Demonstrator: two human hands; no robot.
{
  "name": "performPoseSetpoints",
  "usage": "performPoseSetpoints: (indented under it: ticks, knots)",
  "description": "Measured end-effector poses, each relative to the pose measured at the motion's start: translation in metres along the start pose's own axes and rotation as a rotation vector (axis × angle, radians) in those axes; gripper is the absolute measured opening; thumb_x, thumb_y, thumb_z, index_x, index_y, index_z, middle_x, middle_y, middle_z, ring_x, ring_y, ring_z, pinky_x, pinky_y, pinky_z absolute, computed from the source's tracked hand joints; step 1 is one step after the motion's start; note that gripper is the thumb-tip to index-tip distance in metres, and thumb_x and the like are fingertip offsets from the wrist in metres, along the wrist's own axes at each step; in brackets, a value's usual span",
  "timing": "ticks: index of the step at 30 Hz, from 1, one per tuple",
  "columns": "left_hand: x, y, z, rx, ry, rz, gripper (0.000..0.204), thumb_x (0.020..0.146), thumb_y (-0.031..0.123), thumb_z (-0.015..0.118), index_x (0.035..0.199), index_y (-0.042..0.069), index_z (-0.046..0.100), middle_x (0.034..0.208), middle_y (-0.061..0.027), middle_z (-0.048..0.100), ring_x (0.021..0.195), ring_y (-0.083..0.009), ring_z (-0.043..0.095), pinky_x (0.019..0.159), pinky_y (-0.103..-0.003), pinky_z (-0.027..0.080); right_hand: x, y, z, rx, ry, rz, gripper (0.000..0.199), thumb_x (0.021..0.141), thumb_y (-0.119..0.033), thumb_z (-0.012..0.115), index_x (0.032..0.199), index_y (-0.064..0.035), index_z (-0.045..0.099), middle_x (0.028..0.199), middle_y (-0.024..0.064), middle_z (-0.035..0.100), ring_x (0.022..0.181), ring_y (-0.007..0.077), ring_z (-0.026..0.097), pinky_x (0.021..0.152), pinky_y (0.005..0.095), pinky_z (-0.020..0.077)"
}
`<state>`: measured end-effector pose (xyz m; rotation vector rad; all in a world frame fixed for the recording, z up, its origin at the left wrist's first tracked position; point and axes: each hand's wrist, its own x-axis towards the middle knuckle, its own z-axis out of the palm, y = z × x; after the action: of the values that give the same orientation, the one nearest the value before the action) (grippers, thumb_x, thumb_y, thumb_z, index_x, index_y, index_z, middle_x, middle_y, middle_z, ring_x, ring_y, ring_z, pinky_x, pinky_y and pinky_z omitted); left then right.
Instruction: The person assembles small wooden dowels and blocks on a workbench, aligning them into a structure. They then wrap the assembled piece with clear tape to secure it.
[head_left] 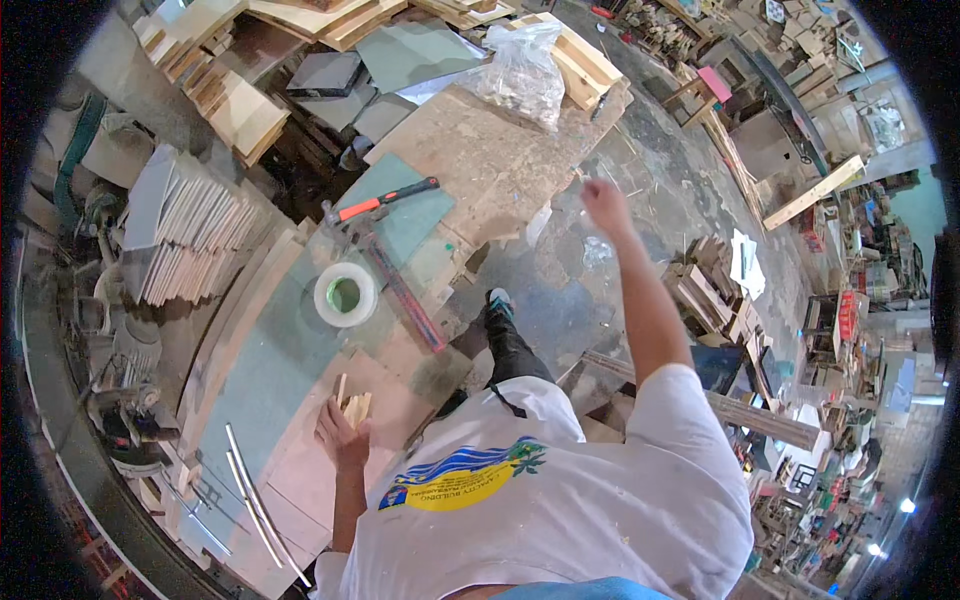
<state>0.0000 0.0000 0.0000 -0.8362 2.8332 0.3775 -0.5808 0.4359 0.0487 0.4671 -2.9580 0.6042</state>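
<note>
My left hand (342,438) is closed around several small light wooden strips (356,408), low over the pale pink part of the workbench (300,425). Away from the bench, my right hand (606,208) is raised above the floor with its fingers curled shut. A small speck shows by its fingertips, too tiny to name. Ahead of my left hand lies a white roll of tape (345,294) with a green inside. Beyond it are a hammer (388,198) with an orange and black handle and a long, worn red-handled tool (405,297), whose far end meets the hammer head.
Thin metal rods (258,510) lie near the left front of the bench. A stack of thin boards (185,225) stands left. A clear plastic bag (520,75) sits at the far end near wooden boards (570,60). Wood offcuts (710,295) lie on the floor at right.
</note>
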Motion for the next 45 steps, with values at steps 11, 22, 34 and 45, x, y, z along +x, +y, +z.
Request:
performPoseSetpoints:
  ticks: [11,22,34,45]
  knots:
    - [0.015,0.031,-0.001,0.071,-0.227,-0.33,0.105,0.085,0.036,0.075,0.158,-0.001,0.01,0.161,-0.0283,0.017,0.146,-0.047,0.023,0.119,-0.059,0.028,0.296,0.104,-0.015,-0.264,0.1,0.242,0.066,0.089,-0.042,0.065,0.145,-0.0088,0.05,0.151,0.0206,0.045,0.145,0.0394,0.035,0.116,0.0498,0.0365]
    - [0.018,0.054,-0.011,0.101,-0.26,-0.468,0.103,0.081,0.033,0.082,0.156,0.002,0.018,0.159,-0.0219,0.027,0.146,-0.0418,0.028,0.116,-0.057,0.032,0.36,0.083,-0.043,-0.257,-0.15,0.38,0.058,0.089,-0.044,0.06,0.136,-0.0093,0.062,0.136,0.015,0.062,0.121,0.0324,0.06,0.1,0.0478,0.0471]
    - [-0.008,0.019,-0.007,0.014,0.233,-0.352,0.086,0.068,0.037,0.084,0.143,0.012,0.05,0.123,-0.0163,0.055,0.118,-0.0373,0.054,0.097,-0.052,0.045,-0.058,-0.052,-0.038,0.88,-0.421,0.115,0.055,0.094,-0.025,0.066,0.14,-0.0028,0.045,0.122,0.0091,0.056,0.108,0.019,0.057,0.092,0.0333,0.0484]
    - [-0.055,-0.066,0.006,-0.148,0.39,-0.398,0.087,0.069,0.036,0.082,0.144,0.012,0.046,0.142,-0.0173,0.047,0.133,-0.036,0.044,0.112,-0.055,0.029,-0.341,-0.33,0.035,0.301,-0.779,-0.109,0.064,0.08,-0.03,0.076,0.128,0.0038,0.05,0.118,0.0246,0.06,0.109,0.0418,0.061,0.096,0.0475,0.0487]
